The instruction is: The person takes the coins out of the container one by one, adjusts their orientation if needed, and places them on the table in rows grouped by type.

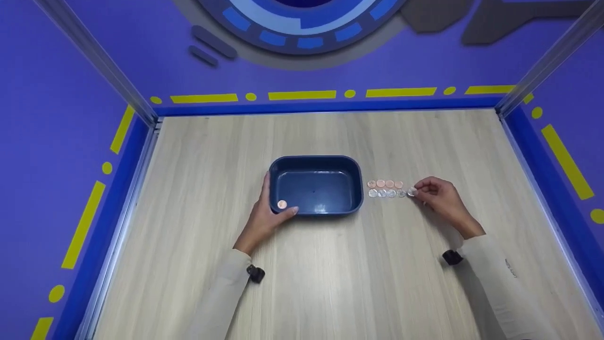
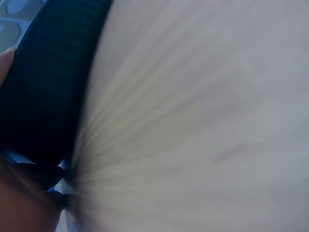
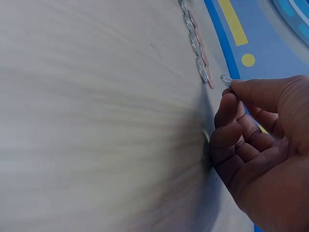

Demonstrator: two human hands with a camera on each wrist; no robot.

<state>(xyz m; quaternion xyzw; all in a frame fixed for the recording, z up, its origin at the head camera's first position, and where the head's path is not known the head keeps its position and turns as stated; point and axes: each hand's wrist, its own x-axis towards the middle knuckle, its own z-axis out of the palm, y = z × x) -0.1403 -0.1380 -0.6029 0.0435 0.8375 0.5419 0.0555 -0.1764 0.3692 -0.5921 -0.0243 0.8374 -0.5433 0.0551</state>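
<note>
A dark blue rectangular plastic box stands mid-table, with one copper coin in its near left corner. My left hand grips the box at that corner, fingers along the left wall and thumb over the near rim. To the right of the box lie a row of several copper coins and, just nearer, a row of several silver coins. My right hand pinches a silver coin between thumb and fingertip, at the right end of the silver row.
The light wood-grain table is bordered by a blue back wall and side walls with yellow markings. Metal rails run along the table's sides. Small black cameras sit at both wrists, over long sleeves.
</note>
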